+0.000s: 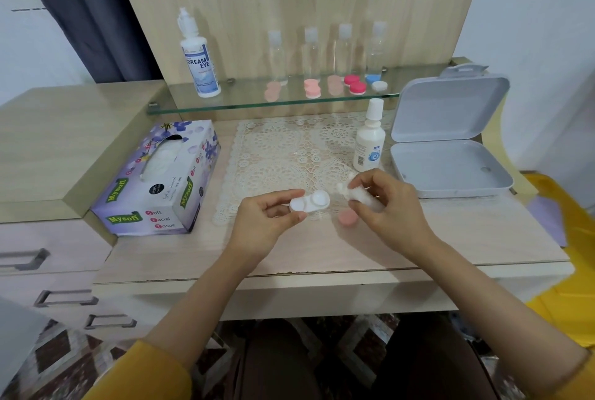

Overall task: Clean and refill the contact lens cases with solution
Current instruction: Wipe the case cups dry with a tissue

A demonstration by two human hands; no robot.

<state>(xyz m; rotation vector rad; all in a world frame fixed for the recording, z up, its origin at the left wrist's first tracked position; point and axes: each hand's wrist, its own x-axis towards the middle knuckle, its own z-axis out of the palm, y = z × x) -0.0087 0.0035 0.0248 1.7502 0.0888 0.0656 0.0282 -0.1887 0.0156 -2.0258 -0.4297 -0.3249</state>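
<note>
My left hand (264, 222) pinches a white two-well contact lens case (309, 202) by its left end, holding it just above the lace mat (283, 158). Both wells show uncapped. My right hand (386, 206) grips a rolled white tissue (351, 191), its tip pointing left, a short gap from the case. A pink cap (347, 216) lies on the desk below my right hand. A small solution bottle (369, 137) stands upright behind that hand. A bigger solution bottle (198, 56) stands on the glass shelf (244, 103).
A tissue box (157, 180) lies at the left. An open grey plastic box (450, 148) sits at the right. On the shelf stand several clear bottles (310, 51) with pink, red and blue lens cases (354, 84) before them. Drawers are at the lower left.
</note>
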